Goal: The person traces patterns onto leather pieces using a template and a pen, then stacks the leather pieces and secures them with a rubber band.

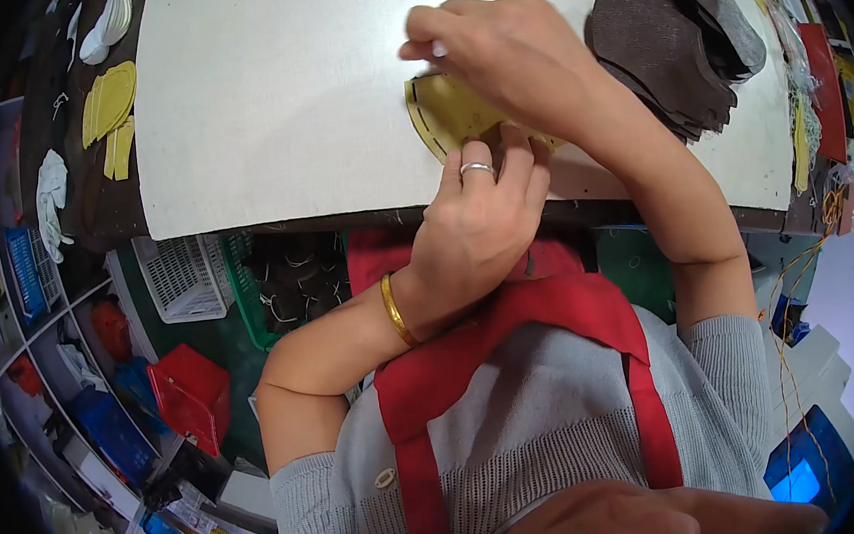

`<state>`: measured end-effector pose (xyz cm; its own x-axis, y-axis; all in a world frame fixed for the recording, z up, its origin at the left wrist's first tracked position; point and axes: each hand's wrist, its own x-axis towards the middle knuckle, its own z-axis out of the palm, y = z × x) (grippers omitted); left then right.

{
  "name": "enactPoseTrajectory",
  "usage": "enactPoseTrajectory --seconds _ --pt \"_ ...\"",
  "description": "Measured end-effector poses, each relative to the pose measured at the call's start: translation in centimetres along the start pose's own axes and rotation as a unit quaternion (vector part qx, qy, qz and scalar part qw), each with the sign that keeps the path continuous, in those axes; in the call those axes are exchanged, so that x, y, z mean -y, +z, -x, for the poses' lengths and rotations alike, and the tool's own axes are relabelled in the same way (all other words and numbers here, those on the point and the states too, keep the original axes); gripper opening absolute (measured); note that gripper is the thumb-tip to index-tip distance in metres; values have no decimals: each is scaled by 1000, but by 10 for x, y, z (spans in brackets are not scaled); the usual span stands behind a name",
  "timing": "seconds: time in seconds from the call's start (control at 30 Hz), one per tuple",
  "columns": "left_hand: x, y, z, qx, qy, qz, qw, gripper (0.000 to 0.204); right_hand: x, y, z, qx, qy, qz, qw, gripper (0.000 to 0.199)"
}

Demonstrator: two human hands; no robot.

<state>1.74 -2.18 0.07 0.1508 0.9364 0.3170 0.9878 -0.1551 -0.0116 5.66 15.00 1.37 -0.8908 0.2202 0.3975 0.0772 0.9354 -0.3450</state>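
A yellow template (pixel 431 106) with a rounded edge and dark slots along it lies flat near the front edge of the white tabletop. My left hand (pixel 478 208) rests on its near side, fingers stretched out and pressing down. Above the far side is my right hand (pixel 495 46), its fingers closed in a pinch. A small pale tip shows at those fingers; what it belongs to is hidden. My right hand and forearm cover part of the template. To the right lies a stack of dark brown cut pieces (pixel 650 44).
More yellow templates (pixel 111 101) and a white glove (pixel 53 191) lie left of the white board (pixel 233 101). Under the table edge stand a white basket (pixel 182 276) and a green crate (pixel 246 291) beside dark pieces. A red bin (pixel 191 391) is lower left.
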Motion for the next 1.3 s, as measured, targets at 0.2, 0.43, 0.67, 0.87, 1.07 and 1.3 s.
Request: enactPoseTrajectory --seconds 0.2,0.43,0.67,0.87,1.07,1.3 --pt "-2 -1 -7 10 -20 -34 999 40 -8 -33 45 6 197 -173 965 32" --pt "1 1 -10 -9 -19 -20 1000 28 6 -43 78 17 131 -7 991 24" --pt "-1 -2 -16 10 -16 -27 999 36 6 -70 126 26 239 11 971 21" --pt "6 3 -13 -16 -3 -7 1000 35 6 -64 86 27 244 -126 961 28" --pt "4 2 -19 -1 4 -25 1000 38 -1 -69 120 -24 271 -189 944 28" --pt "5 -2 -24 23 -6 -37 999 39 9 -70 125 21 211 -23 977 21"
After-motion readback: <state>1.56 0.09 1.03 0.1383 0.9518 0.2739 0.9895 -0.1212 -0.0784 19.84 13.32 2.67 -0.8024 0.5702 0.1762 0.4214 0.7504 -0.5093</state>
